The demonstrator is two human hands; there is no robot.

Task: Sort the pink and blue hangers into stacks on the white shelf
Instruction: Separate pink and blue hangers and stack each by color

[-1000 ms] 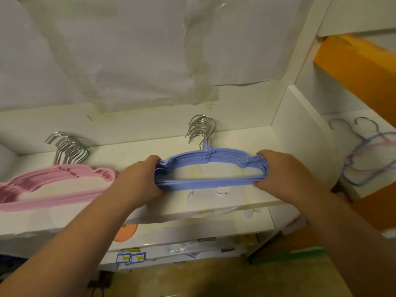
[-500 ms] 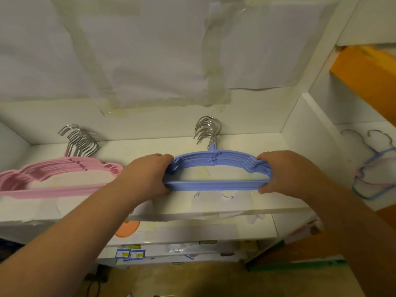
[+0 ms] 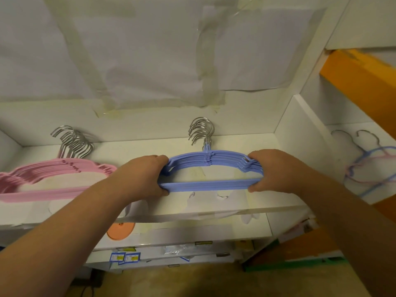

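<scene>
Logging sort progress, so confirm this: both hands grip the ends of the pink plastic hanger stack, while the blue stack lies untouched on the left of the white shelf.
Colours are swapped. In the head view the left hand and right hand grip the ends of the blue plastic hanger stack with metal hooks; the pink plastic hanger stack lies untouched on the left of the white shelf.

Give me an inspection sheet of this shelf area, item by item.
Surface: white shelf, torn paper patches at front.
Job's things: blue hanger stack at centre; pink hanger stack on the left; loose pink and blue hangers in the right compartment.
Clutter: orange disc and labels below.
Hands: left hand and right hand grip the blue stack's ends.
Cables: dark cable on the floor.
Surroundings: taped paper on the back wall, orange beam to the right.
</scene>
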